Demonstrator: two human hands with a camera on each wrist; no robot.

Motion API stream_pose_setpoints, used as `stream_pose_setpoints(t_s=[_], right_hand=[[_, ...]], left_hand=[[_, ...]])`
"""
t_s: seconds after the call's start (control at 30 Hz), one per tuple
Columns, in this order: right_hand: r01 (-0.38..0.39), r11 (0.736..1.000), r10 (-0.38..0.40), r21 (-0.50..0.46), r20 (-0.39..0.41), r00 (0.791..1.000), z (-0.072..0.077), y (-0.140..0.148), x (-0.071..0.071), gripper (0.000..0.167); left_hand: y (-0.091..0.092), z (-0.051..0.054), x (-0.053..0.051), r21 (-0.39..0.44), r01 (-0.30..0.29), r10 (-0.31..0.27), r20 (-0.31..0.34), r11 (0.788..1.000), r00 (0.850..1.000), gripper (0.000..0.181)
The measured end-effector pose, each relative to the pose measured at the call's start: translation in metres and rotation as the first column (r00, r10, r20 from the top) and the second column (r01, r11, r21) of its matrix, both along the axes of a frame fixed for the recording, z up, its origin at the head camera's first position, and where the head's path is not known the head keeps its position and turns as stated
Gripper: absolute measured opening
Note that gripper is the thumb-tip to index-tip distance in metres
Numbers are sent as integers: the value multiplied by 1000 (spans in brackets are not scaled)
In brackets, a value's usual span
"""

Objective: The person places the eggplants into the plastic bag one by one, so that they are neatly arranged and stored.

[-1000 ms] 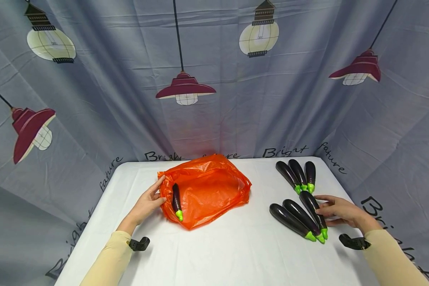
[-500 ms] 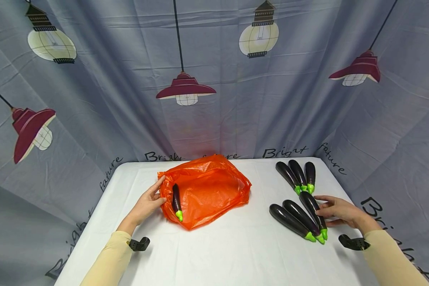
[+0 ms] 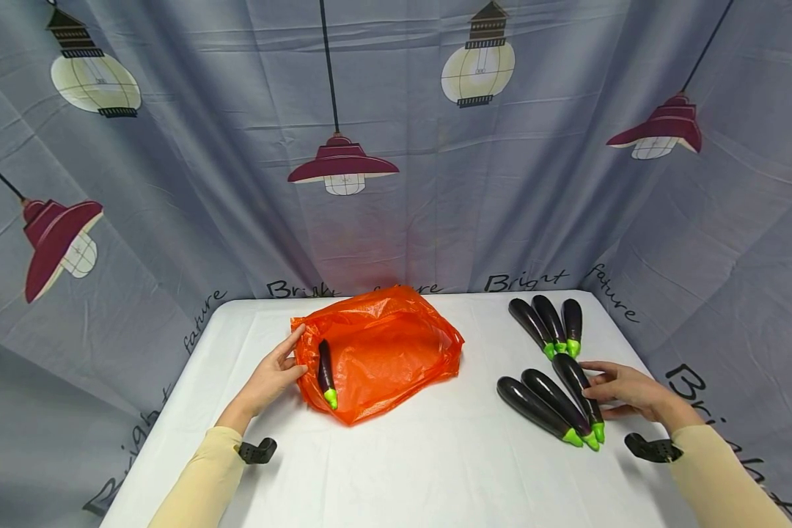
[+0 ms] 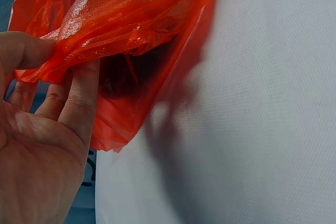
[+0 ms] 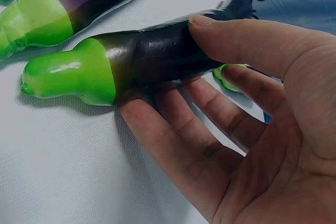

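My left hand (image 3: pixel 268 381) pinches the left edge of a thin orange-red plastic bag (image 3: pixel 389 359) between thumb and fingers, as the left wrist view also shows. One eggplant (image 3: pixel 325 370) with a green end lies at the bag's left side, near that hand. At the right, my right hand (image 3: pixel 633 392) holds the rightmost eggplant (image 3: pixel 570 378) of a near group. In the right wrist view, its thumb lies on top of the dark eggplant (image 5: pixel 157 53) and the fingertips touch its underside. Two more eggplants (image 3: pixel 537 409) lie just left of it.
Behind the near group, three eggplants (image 3: pixel 550 323) lie side by side, green ends toward me. The white-covered table (image 3: pixel 422 469) ends at a grey curtain (image 3: pixel 409 220) with printed lamps. Each wrist carries a black camera mount (image 3: pixel 257 450).
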State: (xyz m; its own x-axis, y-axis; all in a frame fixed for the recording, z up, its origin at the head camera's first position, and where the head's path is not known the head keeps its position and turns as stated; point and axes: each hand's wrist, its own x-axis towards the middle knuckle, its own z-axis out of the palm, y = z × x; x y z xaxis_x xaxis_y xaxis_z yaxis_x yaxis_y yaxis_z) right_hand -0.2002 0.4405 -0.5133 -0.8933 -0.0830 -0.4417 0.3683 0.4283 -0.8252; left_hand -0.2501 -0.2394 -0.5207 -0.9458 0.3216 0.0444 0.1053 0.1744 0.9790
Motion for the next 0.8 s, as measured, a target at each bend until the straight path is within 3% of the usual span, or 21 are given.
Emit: stream_pose_setpoints(t_s=[0.5,0.8], right_hand=[[2,1000,-2,28,4,1000,-2,0,-1,84],[-8,1000,8,28,-13,1000,-1,3,-1,85]], left_hand=[[1,1,1,8,-3,3,21,1000,1000,83],[0,2,1,3,-1,1,0,1000,1000,83]])
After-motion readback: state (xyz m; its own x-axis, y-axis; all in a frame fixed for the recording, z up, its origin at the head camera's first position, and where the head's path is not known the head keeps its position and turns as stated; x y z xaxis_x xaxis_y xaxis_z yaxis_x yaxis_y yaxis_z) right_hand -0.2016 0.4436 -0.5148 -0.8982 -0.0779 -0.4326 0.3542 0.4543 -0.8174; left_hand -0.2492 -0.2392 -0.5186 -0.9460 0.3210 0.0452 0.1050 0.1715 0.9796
